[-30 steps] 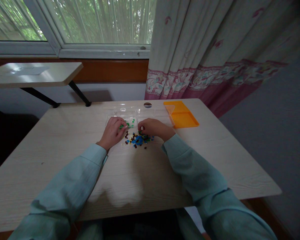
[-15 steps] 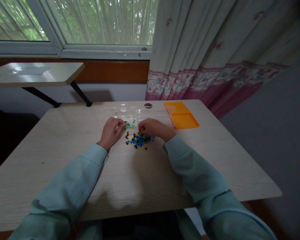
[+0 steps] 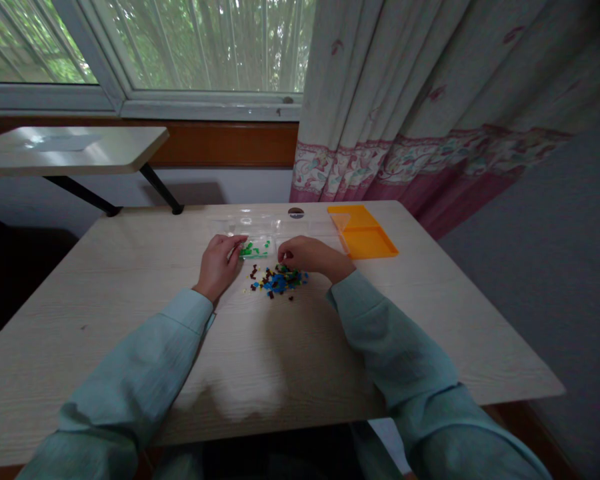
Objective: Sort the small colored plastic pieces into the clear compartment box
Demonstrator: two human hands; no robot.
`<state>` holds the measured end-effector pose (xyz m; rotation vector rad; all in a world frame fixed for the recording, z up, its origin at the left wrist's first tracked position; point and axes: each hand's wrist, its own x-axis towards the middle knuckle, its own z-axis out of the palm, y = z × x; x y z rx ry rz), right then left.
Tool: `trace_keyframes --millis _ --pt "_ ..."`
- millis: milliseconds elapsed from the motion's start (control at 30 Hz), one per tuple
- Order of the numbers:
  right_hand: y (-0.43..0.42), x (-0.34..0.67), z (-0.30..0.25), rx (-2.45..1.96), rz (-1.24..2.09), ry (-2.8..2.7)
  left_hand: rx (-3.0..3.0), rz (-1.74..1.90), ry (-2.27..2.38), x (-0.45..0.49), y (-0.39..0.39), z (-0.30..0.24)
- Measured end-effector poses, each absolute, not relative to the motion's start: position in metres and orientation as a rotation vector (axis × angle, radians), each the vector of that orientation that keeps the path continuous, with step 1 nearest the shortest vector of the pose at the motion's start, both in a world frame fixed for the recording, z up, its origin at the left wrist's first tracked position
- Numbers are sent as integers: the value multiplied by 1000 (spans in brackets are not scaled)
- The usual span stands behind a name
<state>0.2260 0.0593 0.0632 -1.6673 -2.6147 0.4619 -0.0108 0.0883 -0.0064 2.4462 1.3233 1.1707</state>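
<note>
A small heap of tiny coloured pieces [image 3: 278,280], blue, dark red and green, lies on the wooden table [image 3: 260,347]. Just behind it stands a clear plastic compartment box [image 3: 275,230] with green pieces [image 3: 253,250] in one section. My left hand [image 3: 221,263] rests left of the heap, its fingers pinched together over the box's green section on something I cannot make out. My right hand [image 3: 307,257] is curled at the heap's right edge, fingertips pinched on a small piece too tiny to name.
An orange lid or tray [image 3: 363,231] lies at the table's back right. A second table [image 3: 65,148] stands behind on the left under the window. A patterned curtain [image 3: 405,107] hangs at the right. The table's right edge drops off to the floor.
My left hand has moved a little up and back, from beside the heap to the box's green section. The right hand has stayed at the heap's edge.
</note>
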Motion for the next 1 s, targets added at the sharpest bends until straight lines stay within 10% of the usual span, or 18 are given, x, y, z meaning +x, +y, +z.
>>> trace_keyframes --millis 1000 --pt "61 223 53 -1758 429 -2692 2548 1138 1267 -10 81 0"
